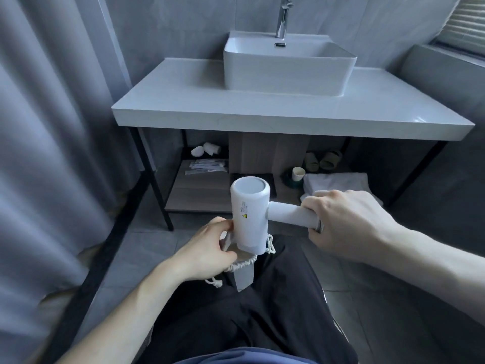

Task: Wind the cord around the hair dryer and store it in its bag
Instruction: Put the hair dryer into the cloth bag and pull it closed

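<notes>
Hair dryer (250, 214), white, held upright in mid-air above dark-trousered lap (262, 311), barrel end facing up toward the camera, handle pointing sideways to the right. Right hand (349, 227) closed around the handle's far end, fingers wrapped over the top, a ring showing on one finger; the handle's tip hidden inside the grip. Left hand (210, 249) pinched shut on the mouth of the bag (242, 260), a pale cloth drawstring pouch, thumb pressed close to the dryer's lower barrel. Barrel's lower end sitting at or just inside the bag's opening; how far in cannot be told, since the hand and bunched cloth cover the rim. Drawstring (270, 244) looping out to the right of the barrel, another knotted end dangling below the left wrist. Cord not clearly visible anywhere; wound or not, impossible to say. Beyond, desk (183, 101) with white basin (286, 72) and faucet (283, 17), its top cut off by the frame edge. Lower shelf (199, 190) in shadow, holding small packets, a paper cup (298, 174), folded towel (338, 181); details there hard to make out. Curtain (47, 127) blurred at left.
</notes>
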Demonstrator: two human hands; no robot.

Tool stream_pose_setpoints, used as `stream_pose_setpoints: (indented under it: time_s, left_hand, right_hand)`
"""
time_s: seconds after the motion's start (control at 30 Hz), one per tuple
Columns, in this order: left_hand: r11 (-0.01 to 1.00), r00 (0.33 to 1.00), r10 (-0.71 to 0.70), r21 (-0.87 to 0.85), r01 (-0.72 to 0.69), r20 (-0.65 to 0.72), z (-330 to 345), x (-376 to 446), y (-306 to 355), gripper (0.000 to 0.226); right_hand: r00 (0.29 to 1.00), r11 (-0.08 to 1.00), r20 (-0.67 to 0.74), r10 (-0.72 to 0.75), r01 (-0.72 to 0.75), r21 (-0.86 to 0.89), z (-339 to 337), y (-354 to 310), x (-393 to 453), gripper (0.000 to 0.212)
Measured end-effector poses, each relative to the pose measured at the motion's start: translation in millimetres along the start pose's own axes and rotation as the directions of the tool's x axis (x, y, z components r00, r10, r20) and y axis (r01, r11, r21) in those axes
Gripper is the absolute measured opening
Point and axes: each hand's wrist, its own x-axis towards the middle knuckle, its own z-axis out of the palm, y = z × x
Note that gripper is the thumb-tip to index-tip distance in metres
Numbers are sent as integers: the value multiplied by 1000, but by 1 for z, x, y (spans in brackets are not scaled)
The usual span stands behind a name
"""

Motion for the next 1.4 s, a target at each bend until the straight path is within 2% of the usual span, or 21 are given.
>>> stream_pose_setpoints:
  time_s: [0.07, 0.17, 0.23, 0.33, 0.5, 0.6, 0.73, 0.83, 0.9, 0.97, 1.07, 1.17, 1.3, 1.4]
  left_hand:
    - [997, 1000, 1, -80, -2, -15, -4, 0, 2, 41]
    - [981, 999, 2, -194, -12, -51, -7, 0, 3, 18]
    - [958, 998, -3, -286, -13, -57, -7, 0, 2, 12]
    - [928, 999, -9, -373, -9, -45, -7, -3, 0, 25]
    - [882, 995, -27, -471, -19, -92, -9, -3, -4, 67]
    - [861, 989, -2, -504, -74, -148, -14, -2, -5, 71]
    - [752, 989, 24, -650, -112, -143, -25, -3, 5, 72]
    - [838, 991, 39, -535, -103, -130, -31, -1, 11, 75]
    - [880, 994, -3, -473, -50, -112, -37, 0, 12, 72]
    - [873, 994, -45, -488, -9, -97, -43, 1, 11, 74]
    - [866, 995, -67, -499, 20, -76, -49, 1, 14, 78]
    - [864, 999, -4, -503, -18, -44, -49, 4, 27, 75]
    - [850, 999, 53, -524, -50, -10, -50, 5, 41, 72]
    - [822, 997, 74, -567, -57, 8, -50, 0, 47, 72]
  right_hand:
    - [998, 996, 8, -66, 66, -52, 3, 1, 6, 18]
    - [987, 981, -17, -161, 158, -114, 10, 3, 14, 10]
    - [976, 969, -42, -212, 205, -141, 9, 2, 18, 16]
    - [978, 974, -16, -208, 206, -97, 0, -2, 24, 13]
    - [999, 996, -46, -30, 33, 77, -16, 0, 28, 20]
    - [1000, 991, 1, -7, 7, 133, -15, -3, 24, 22]
    - [993, 994, 67, -99, 102, -47, -1, -3, 23, 22]
    - [975, 958, 87, -204, 217, -187, -5, -9, 26, 15]
    - [960, 938, 157, -233, 264, -226, -18, -15, 30, 14]
    - [931, 922, 303, -204, 286, -260, -37, -20, 33, 21]
    - [910, 872, 361, -206, 338, -354, -61, -28, 42, 23]
    - [882, 805, 411, -233, 412, -427, -69, -46, 50, 24]
    - [848, 796, 476, -233, 447, -408, -74, -74, 59, 33]
    - [820, 829, 525, -227, 446, -337, -79, -88, 67, 9]
